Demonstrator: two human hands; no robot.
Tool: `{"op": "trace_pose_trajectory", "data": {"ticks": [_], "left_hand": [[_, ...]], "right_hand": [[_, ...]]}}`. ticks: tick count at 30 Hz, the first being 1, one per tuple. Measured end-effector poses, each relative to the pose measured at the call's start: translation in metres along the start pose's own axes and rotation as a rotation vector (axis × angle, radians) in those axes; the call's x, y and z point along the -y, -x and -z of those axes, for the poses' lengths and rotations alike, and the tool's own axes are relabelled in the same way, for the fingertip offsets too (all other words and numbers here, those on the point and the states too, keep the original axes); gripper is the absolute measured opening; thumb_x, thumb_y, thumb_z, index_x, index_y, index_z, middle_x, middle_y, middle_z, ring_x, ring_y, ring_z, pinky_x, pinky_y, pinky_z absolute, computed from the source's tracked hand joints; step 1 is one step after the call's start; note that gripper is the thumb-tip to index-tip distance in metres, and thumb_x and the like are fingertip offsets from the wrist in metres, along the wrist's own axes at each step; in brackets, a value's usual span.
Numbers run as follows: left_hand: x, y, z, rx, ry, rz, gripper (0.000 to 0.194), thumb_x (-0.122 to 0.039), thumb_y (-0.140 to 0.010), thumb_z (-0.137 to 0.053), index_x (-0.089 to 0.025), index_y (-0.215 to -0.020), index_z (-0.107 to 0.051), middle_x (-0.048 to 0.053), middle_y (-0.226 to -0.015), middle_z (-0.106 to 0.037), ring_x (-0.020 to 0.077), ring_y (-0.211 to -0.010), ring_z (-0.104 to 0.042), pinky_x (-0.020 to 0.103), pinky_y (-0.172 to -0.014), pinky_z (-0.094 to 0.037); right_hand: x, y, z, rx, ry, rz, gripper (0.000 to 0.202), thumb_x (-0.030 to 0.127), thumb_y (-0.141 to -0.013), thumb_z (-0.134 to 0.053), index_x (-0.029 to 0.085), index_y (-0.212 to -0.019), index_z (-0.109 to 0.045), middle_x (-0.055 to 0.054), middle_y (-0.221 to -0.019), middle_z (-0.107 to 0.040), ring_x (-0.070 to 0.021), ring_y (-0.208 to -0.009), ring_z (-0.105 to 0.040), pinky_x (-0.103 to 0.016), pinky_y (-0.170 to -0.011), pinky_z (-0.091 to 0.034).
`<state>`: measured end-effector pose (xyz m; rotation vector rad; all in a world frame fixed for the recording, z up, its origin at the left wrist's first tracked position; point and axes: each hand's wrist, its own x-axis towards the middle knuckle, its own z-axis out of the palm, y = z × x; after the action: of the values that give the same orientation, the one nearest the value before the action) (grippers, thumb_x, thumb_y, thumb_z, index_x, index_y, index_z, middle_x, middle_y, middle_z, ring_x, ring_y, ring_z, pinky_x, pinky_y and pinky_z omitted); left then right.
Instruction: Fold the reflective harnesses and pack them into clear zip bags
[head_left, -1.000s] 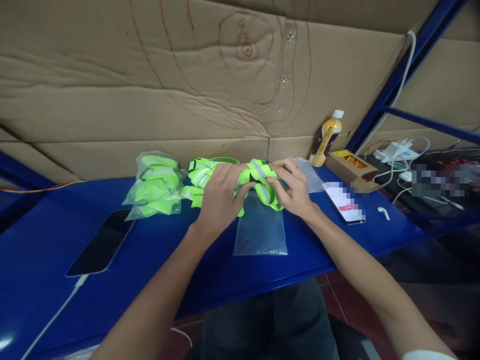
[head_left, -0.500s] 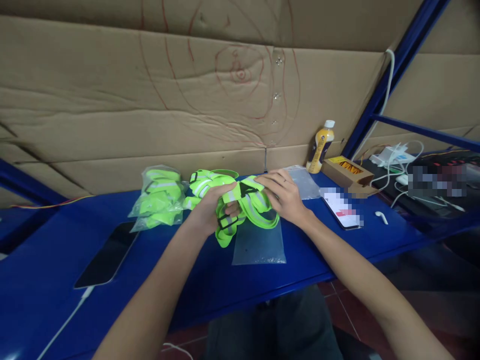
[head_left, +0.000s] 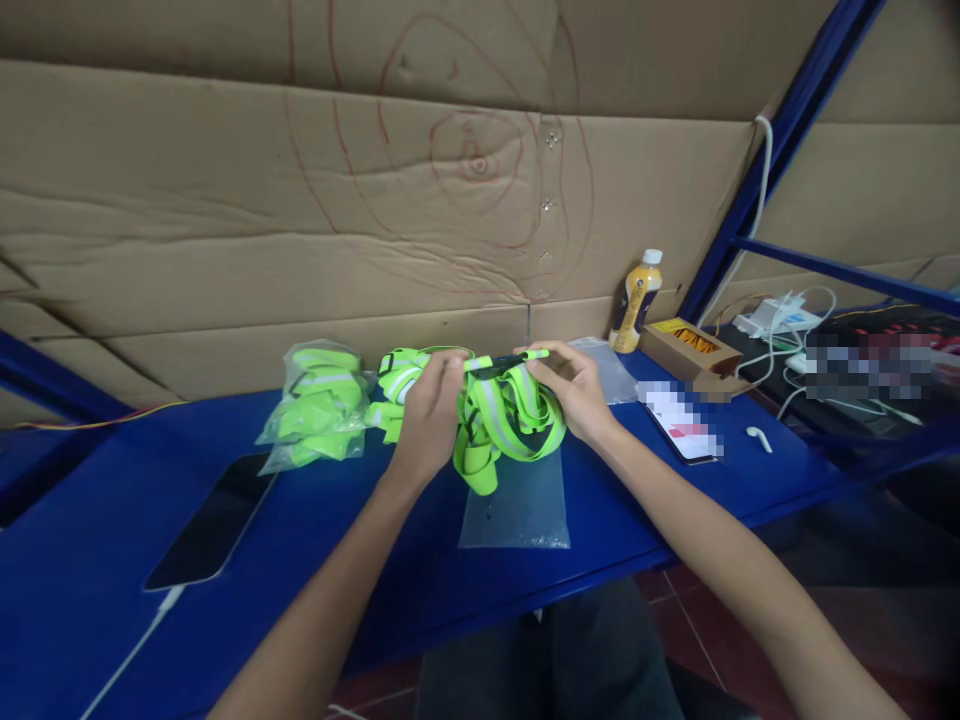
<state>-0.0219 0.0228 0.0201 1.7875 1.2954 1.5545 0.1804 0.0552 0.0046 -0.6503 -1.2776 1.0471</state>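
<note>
The left hand (head_left: 429, 413) and right hand (head_left: 568, 388) each pinch an end of a neon-green reflective strap bundle (head_left: 504, 425), stretching its top edge taut above a flat clear plastic bag (head_left: 517, 505) on the blue metal table (head_left: 360, 540). Left lie bagged green straps (head_left: 315, 405) and a black phone (head_left: 214, 520); far right stands a yellow bottle (head_left: 636, 302).

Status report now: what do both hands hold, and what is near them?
Left hand and right hand grip neon strap bundle, raised above clear bag. Bagged straps lie left.
</note>
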Motion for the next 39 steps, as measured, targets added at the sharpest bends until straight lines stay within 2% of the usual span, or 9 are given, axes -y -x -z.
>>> {"op": "trace_pose_trajectory", "data": {"ticks": [3,6,9,14,18,25,31,35,39], "left_hand": [[-0.003,-0.006,0.0,0.0,-0.21,-0.231,0.034,-0.047,-0.098,-0.066,-0.022,-0.122,-0.069,0.011,-0.127,-0.075,0.0293,-0.12,-0.068,0.045,-0.105,-0.053],[-0.001,-0.026,0.001,0.095,-0.122,-0.197,0.023,-0.044,-0.097,-0.066,-0.022,-0.104,-0.07,0.007,-0.104,-0.079,0.0256,-0.097,-0.075,0.038,-0.092,-0.058],[0.004,-0.056,0.001,0.082,-0.004,-0.157,0.022,-0.043,-0.092,-0.069,-0.021,-0.094,-0.068,0.006,-0.091,-0.077,0.0229,-0.085,-0.075,0.032,-0.081,-0.058],[-0.001,-0.096,-0.006,-0.072,0.127,-0.177,0.023,-0.043,-0.093,-0.07,-0.02,-0.091,-0.066,0.006,-0.09,-0.073,0.0202,-0.087,-0.072,0.028,-0.08,-0.056],[-0.006,-0.105,-0.013,-0.229,0.121,-0.212,0.025,-0.044,-0.094,-0.07,-0.02,-0.09,-0.067,0.005,-0.089,-0.073,0.0204,-0.088,-0.072,0.03,-0.083,-0.056],[0.006,-0.116,-0.001,-0.289,0.446,0.217,0.022,-0.038,-0.079,-0.079,-0.018,-0.086,-0.072,0.003,-0.076,-0.072,0.0194,-0.071,-0.07,0.029,-0.066,-0.055],[0.002,-0.11,-0.018,-0.215,0.562,0.314,0.023,-0.036,-0.068,-0.083,-0.018,-0.078,-0.071,0.002,-0.068,-0.071,0.0227,-0.077,-0.074,0.031,-0.073,-0.059],[-0.003,-0.105,-0.023,-0.156,0.662,0.342,0.028,-0.039,-0.062,-0.085,-0.019,-0.075,-0.069,0.002,-0.066,-0.07,0.0256,-0.08,-0.076,0.032,-0.073,-0.06],[-0.003,-0.107,-0.02,-0.135,0.635,0.313,0.028,-0.038,-0.064,-0.084,-0.019,-0.078,-0.07,0.003,-0.07,-0.071,0.0238,-0.075,-0.074,0.031,-0.07,-0.058]], "right_hand": [[0.006,-0.011,-0.002,-0.086,-0.123,-0.162,0.041,0.042,-0.064,-0.096,0.024,-0.092,-0.072,-0.002,-0.095,-0.079,-0.0204,-0.086,-0.073,-0.035,-0.084,-0.059],[0.021,-0.034,0.001,0.0,-0.181,-0.372,0.041,0.035,-0.057,-0.098,0.022,-0.084,-0.07,0.0,-0.084,-0.076,-0.0183,-0.075,-0.07,-0.033,-0.074,-0.057],[0.04,-0.062,0.004,0.087,-0.082,-0.399,0.04,0.031,-0.056,-0.098,0.02,-0.079,-0.068,0.002,-0.076,-0.073,-0.0164,-0.069,-0.067,-0.031,-0.067,-0.054],[0.062,-0.095,0.002,0.309,0.148,-0.259,0.04,0.026,-0.062,-0.09,0.022,-0.096,-0.069,0.001,-0.086,-0.074,-0.0163,-0.071,-0.065,-0.029,-0.063,-0.052],[0.05,-0.107,-0.002,0.568,0.478,0.039,0.048,0.014,-0.063,-0.077,0.021,-0.109,-0.067,-0.001,-0.106,-0.076,-0.0219,-0.097,-0.069,-0.036,-0.085,-0.06],[0.028,-0.111,0.009,0.34,1.134,0.085,0.074,0.01,-0.067,-0.085,0.019,-0.137,-0.064,-0.012,-0.112,-0.078,-0.0338,-0.101,-0.073,-0.047,-0.09,-0.059],[0.064,-0.091,-0.009,0.462,1.026,0.431,0.065,0.028,-0.086,-0.086,0.02,-0.145,-0.06,-0.015,-0.144,-0.067,-0.0324,-0.133,-0.062,-0.052,-0.116,-0.048],[0.062,-0.085,-0.026,0.492,1.108,0.429,0.05,0.018,-0.091,-0.08,0.023,-0.139,-0.066,-0.012,-0.134,-0.066,-0.0308,-0.133,-0.06,-0.051,-0.117,-0.045],[0.052,-0.092,-0.024,0.426,1.056,0.437,0.033,0.028,-0.089,-0.085,0.02,-0.117,-0.07,-0.01,-0.118,-0.068,-0.0292,-0.115,-0.065,-0.047,-0.107,-0.05]]}}
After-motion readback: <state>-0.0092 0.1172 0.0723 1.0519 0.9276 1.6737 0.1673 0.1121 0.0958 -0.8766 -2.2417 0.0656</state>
